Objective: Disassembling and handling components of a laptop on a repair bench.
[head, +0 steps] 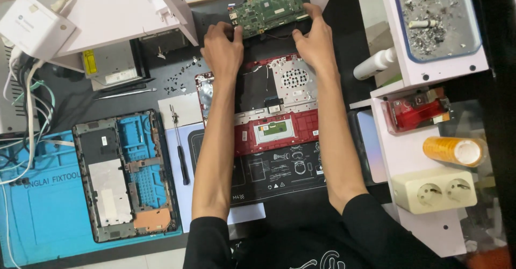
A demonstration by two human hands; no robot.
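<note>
From the head camera I see both hands stretched to the far side of the black work mat. My left hand has its fingers clamped on the left edge of the green rectangular circuit board, and my right hand has its fingers clamped on the board's right edge. The board sits at the far centre, just beyond the opened red laptop shell, between the white shelf legs. To the near left, a grey laptop bottom cover lies on a blue silicone mat, with a black-handled screwdriver just beside it. On the right stand an orange tape roll and a cream double socket.
</note>
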